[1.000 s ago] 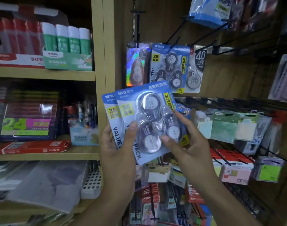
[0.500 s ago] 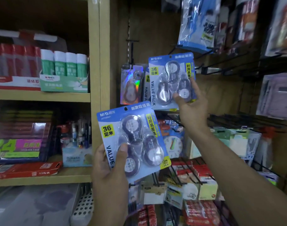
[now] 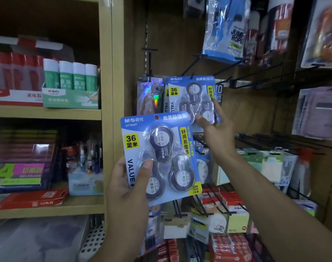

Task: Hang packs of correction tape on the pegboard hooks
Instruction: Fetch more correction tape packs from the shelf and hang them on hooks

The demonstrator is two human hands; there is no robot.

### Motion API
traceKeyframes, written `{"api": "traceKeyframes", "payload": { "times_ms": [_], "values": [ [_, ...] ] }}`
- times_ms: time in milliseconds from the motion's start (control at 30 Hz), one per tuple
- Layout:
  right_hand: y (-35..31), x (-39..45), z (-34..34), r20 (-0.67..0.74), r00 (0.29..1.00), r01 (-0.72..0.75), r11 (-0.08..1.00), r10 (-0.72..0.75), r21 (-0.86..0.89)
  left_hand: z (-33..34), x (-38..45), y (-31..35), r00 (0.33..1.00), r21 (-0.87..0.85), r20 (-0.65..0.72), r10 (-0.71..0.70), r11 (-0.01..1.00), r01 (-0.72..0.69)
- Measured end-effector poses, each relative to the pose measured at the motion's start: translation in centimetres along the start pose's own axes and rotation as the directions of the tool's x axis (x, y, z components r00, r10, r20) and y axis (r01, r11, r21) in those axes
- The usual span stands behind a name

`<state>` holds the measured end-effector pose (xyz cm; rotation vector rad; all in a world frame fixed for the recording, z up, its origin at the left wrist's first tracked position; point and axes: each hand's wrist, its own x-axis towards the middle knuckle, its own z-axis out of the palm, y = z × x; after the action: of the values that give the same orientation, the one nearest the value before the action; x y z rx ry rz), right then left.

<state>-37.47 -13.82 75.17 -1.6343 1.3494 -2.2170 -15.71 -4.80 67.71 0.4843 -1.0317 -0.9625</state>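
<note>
My left hand [image 3: 126,188] grips a blue three-piece correction tape pack [image 3: 159,156] by its lower left, thumb on the front, held upright in front of the display. A second identical pack [image 3: 189,97] sits against the pegboard, its top edge at a black hook [image 3: 189,66]. My right hand [image 3: 217,129] pinches that pack's lower right corner, thumb on the front. Whether its hole is over the hook is hidden. More packs hang behind it.
A holographic tape pack [image 3: 150,95] hangs just left of the hook. Jump-rope bags [image 3: 227,29] hang above, with long black hooks [image 3: 256,72] jutting out to the right. Sticky notes [image 3: 263,165] fill lower hooks. Wooden shelves on the left hold green glue sticks [image 3: 70,78].
My right hand took one pack off the pair, carried it up to the hook, then lowered it level with the hanging packs. My left hand kept the other pack and raised it slightly.
</note>
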Motion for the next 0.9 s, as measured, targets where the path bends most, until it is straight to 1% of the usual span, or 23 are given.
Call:
{"api": "traceKeyframes", "payload": {
  "times_ms": [100,200,267,333,433,533,600,633,700,767,833,900],
  "values": [
    [0.5,1.3,-0.1,0.092,0.995,-0.031,0.997,0.037,-0.073,0.3,0.3,0.4,0.998,0.012,0.065,0.009,1.0,-0.009],
    [0.3,2.9,-0.1,0.21,0.974,-0.021,0.961,0.082,-0.276,0.6,0.4,0.5,0.993,0.021,0.114,0.022,0.999,-0.025],
    [0.3,3.7,-0.2,0.271,0.956,0.014,0.909,0.109,-0.416,0.7,0.3,0.5,0.989,0.035,0.147,0.015,0.999,-0.02],
    [0.6,4.2,-0.3,0.319,0.941,0.075,0.854,0.11,-0.515,0.7,0.2,0.5,0.987,0.057,0.159,0.006,0.998,-0.015],
    [0.3,4.3,-0.4,0.35,0.931,0.133,0.801,0.101,-0.583,1.0,0.2,0.6,0.983,0.063,0.186,-0.01,0.998,-0.002],
    [0.1,4.6,-0.6,0.344,0.932,0.119,0.807,0.109,-0.579,1.3,0.8,0.5,0.982,0.082,0.19,-0.019,0.997,0.004],
    [-0.1,4.3,-0.8,0.329,0.94,0.109,0.835,0.09,-0.539,1.6,1.4,0.3,0.982,0.089,0.186,-0.004,0.996,-0.013],
    [-0.6,3.9,-1.0,0.303,0.951,0.096,0.867,0.066,-0.488,1.7,1.7,0.2,0.983,0.084,0.182,0.0,0.996,-0.015],
    [-1.8,2.8,-1.4,0.175,0.985,0.061,0.937,0.0,-0.344,2.2,2.4,0.0,0.985,0.076,0.171,0.001,0.997,-0.014],
    [-3.2,1.1,-1.7,0.062,0.998,0.022,0.987,-0.013,-0.162,2.9,3.3,-0.1,0.988,0.063,0.156,0.002,0.998,-0.012],
    [-4.5,-1.2,-1.9,0.045,0.999,0.021,1.0,-0.02,-0.02,3.8,4.4,-0.1,0.991,0.042,0.131,0.02,0.999,-0.026],
    [-5.0,-3.2,-1.9,0.067,0.996,0.061,0.998,-0.061,0.013,4.9,6.0,-0.1,0.993,0.017,0.108,0.04,0.999,-0.042]
  ]
}}
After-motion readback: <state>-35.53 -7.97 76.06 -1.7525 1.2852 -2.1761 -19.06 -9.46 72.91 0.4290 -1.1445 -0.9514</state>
